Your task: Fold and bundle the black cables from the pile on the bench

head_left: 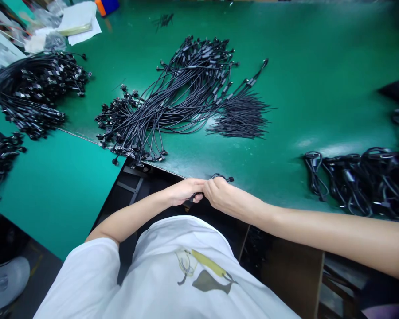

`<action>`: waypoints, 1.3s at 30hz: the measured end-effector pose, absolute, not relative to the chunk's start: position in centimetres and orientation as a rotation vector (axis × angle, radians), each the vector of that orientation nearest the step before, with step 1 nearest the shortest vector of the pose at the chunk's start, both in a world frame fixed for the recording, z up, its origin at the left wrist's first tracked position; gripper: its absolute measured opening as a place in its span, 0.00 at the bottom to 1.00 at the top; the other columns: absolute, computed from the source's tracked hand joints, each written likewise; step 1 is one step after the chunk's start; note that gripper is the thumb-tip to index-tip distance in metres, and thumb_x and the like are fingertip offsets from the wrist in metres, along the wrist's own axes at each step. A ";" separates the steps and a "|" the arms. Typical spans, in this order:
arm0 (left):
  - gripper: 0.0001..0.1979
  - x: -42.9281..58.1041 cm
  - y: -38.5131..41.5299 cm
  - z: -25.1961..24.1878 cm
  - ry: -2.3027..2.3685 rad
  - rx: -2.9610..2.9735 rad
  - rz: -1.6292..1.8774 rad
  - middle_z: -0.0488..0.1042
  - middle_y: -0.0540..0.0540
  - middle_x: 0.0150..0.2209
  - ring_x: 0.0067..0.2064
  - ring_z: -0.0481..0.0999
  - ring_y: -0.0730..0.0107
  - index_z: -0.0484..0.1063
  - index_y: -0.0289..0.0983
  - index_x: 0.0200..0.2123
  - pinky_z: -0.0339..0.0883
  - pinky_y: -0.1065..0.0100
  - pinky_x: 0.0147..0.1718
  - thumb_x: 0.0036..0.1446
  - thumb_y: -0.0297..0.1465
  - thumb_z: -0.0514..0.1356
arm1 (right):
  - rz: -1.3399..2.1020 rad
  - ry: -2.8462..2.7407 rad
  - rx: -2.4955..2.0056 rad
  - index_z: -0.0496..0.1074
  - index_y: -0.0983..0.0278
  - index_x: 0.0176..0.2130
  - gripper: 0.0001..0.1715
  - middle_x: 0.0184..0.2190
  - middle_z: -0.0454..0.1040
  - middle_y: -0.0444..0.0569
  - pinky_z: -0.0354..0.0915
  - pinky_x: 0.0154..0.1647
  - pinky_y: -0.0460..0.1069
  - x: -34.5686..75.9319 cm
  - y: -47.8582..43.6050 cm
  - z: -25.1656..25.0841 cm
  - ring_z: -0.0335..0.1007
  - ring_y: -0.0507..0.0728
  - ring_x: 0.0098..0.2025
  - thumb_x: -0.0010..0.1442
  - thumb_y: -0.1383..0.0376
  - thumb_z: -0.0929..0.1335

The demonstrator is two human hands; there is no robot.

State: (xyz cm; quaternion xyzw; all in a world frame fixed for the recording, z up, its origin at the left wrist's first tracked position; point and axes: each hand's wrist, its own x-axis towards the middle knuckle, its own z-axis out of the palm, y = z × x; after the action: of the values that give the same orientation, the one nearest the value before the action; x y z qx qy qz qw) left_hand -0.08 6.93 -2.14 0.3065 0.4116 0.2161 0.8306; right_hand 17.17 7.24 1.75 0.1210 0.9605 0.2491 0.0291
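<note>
At the table's front edge, my left hand and my right hand meet around a small bundled black cable. Part of its loop and a connector show above my right hand, and another bit shows below my left fingers. The fingers of both hands are closed, and most of the bundle is hidden inside them. Just beyond lies a heap of loose black cables with connectors at their ends. Beside that heap is a pile of short thin black ties.
On the right, several coiled black cables lie in a row on the green table. More cable heaps rest at the left. Papers and plastic bags are at the far left. A white stool stands below on the floor.
</note>
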 end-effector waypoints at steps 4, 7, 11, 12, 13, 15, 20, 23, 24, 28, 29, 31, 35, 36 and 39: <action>0.11 0.4 7.0 -1.8 0.919 0.697 0.511 0.60 0.55 0.21 0.22 0.56 0.81 0.68 0.34 0.27 0.49 0.74 0.21 0.50 0.36 0.63 | 0.608 2.952 0.449 0.70 0.66 0.23 0.19 0.20 0.63 0.53 0.48 0.26 0.52 17.2 7.8 1.3 0.56 0.58 0.24 0.57 0.78 0.57; 0.08 0.3 7.1 -1.6 0.921 0.712 0.501 0.61 0.55 0.21 0.22 0.57 0.80 0.68 0.34 0.27 0.49 0.73 0.21 0.51 0.34 0.61 | 0.276 2.963 0.519 0.71 0.67 0.26 0.14 0.21 0.68 0.53 0.43 0.24 0.51 17.3 9.1 1.0 0.59 0.56 0.23 0.56 0.76 0.61; 0.10 0.2 7.4 -1.7 0.961 0.663 0.665 0.66 0.52 0.21 0.24 0.63 0.78 0.70 0.34 0.29 0.55 0.73 0.25 0.57 0.35 0.59 | -0.258 2.963 0.912 0.72 0.67 0.30 0.12 0.26 0.74 0.51 0.44 0.25 0.49 17.1 10.7 0.8 0.62 0.53 0.24 0.62 0.70 0.62; 0.12 0.3 7.5 -1.9 0.991 0.622 0.742 0.67 0.51 0.22 0.25 0.64 0.77 0.70 0.34 0.29 0.57 0.73 0.27 0.59 0.37 0.58 | -0.367 2.977 1.044 0.71 0.67 0.30 0.13 0.27 0.75 0.51 0.46 0.26 0.48 16.9 10.9 0.7 0.64 0.52 0.25 0.63 0.68 0.61; 0.14 0.4 7.6 -2.1 1.017 0.575 0.825 0.68 0.50 0.23 0.26 0.66 0.76 0.70 0.34 0.29 0.59 0.73 0.29 0.59 0.39 0.59 | -0.482 3.004 1.172 0.70 0.66 0.29 0.15 0.27 0.75 0.50 0.48 0.28 0.48 16.7 10.9 0.5 0.65 0.52 0.26 0.65 0.66 0.60; 0.16 0.4 7.9 -2.4 1.018 0.515 0.979 0.71 0.49 0.27 0.31 0.68 0.74 0.72 0.33 0.30 0.63 0.71 0.35 0.58 0.42 0.62 | -0.774 3.058 1.420 0.67 0.65 0.27 0.20 0.27 0.73 0.49 0.52 0.31 0.47 16.2 10.8 0.1 0.65 0.52 0.28 0.68 0.62 0.58; 0.08 -0.4 8.3 -1.8 0.920 0.822 1.126 0.69 0.46 0.42 0.45 0.69 0.68 0.80 0.38 0.35 0.63 0.68 0.49 0.51 0.34 0.68 | -2.048 2.553 1.810 0.62 0.63 0.24 0.25 0.18 0.57 0.41 0.50 0.26 0.46 15.5 10.2 -1.1 0.52 0.49 0.21 0.64 0.49 0.61; 0.04 -1.5 8.1 -0.7 0.913 1.111 1.041 0.64 0.45 0.42 0.44 0.67 0.67 0.82 0.40 0.31 0.63 0.68 0.47 0.53 0.31 0.66 | -2.480 2.163 1.676 0.60 0.63 0.24 0.26 0.16 0.48 0.37 0.42 0.22 0.46 15.7 10.2 -1.4 0.42 0.47 0.19 0.59 0.46 0.64; 0.05 -1.8 8.0 -0.3 0.921 1.207 1.003 0.64 0.44 0.42 0.43 0.67 0.67 0.83 0.40 0.31 0.62 0.67 0.47 0.54 0.30 0.65 | -2.508 2.151 1.655 0.59 0.63 0.23 0.26 0.16 0.47 0.37 0.42 0.22 0.46 16.0 10.2 -1.4 0.41 0.47 0.19 0.58 0.46 0.65; 0.13 -3.0 7.4 0.3 1.036 1.509 0.911 0.68 0.43 0.39 0.42 0.65 0.64 0.84 0.45 0.35 0.59 0.64 0.50 0.55 0.24 0.61 | -2.298 2.429 1.803 0.61 0.64 0.23 0.25 0.19 0.53 0.40 0.47 0.26 0.46 17.3 10.3 -0.6 0.48 0.48 0.23 0.61 0.50 0.65; 0.14 -3.1 7.2 0.2 1.047 1.538 0.892 0.69 0.43 0.37 0.42 0.64 0.63 0.84 0.46 0.35 0.59 0.63 0.51 0.54 0.23 0.61 | -2.196 2.530 1.866 0.62 0.64 0.23 0.24 0.19 0.56 0.41 0.48 0.27 0.46 17.6 10.3 -0.3 0.50 0.49 0.24 0.62 0.51 0.64; 0.14 -3.1 7.1 -0.3 1.022 1.544 0.836 0.69 0.44 0.36 0.42 0.66 0.63 0.84 0.45 0.34 0.59 0.63 0.50 0.54 0.23 0.60 | -1.978 2.747 1.910 0.63 0.64 0.23 0.23 0.20 0.59 0.42 0.51 0.29 0.46 17.9 10.0 0.5 0.54 0.50 0.26 0.64 0.53 0.63; 0.10 -2.4 7.9 -0.8 0.929 1.299 0.815 0.72 0.43 0.40 0.44 0.70 0.63 0.83 0.41 0.37 0.61 0.64 0.50 0.57 0.31 0.60 | -1.736 3.009 1.446 0.65 0.64 0.26 0.20 0.25 0.68 0.45 0.55 0.34 0.46 17.0 8.6 1.3 0.61 0.51 0.29 0.66 0.57 0.60; 0.11 -2.3 8.2 -0.6 0.903 1.193 0.839 0.73 0.43 0.41 0.45 0.70 0.62 0.82 0.40 0.38 0.62 0.64 0.49 0.58 0.34 0.60 | -1.698 3.001 1.333 0.65 0.64 0.26 0.20 0.26 0.69 0.46 0.55 0.35 0.46 16.6 8.3 1.3 0.62 0.51 0.30 0.66 0.58 0.59; 0.17 -2.6 8.8 0.6 0.833 1.064 0.926 0.73 0.42 0.43 0.44 0.71 0.63 0.82 0.37 0.36 0.65 0.64 0.46 0.61 0.42 0.57 | -1.777 2.797 1.260 0.63 0.65 0.24 0.20 0.24 0.67 0.45 0.54 0.33 0.46 16.0 8.0 0.4 0.60 0.50 0.28 0.64 0.57 0.60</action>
State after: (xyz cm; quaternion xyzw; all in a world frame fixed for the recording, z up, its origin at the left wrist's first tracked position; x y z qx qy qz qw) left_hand -2.62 8.81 0.63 0.4747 0.3713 0.4131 0.6828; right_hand 15.95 7.99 0.39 0.3481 0.7729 -0.4911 -0.2006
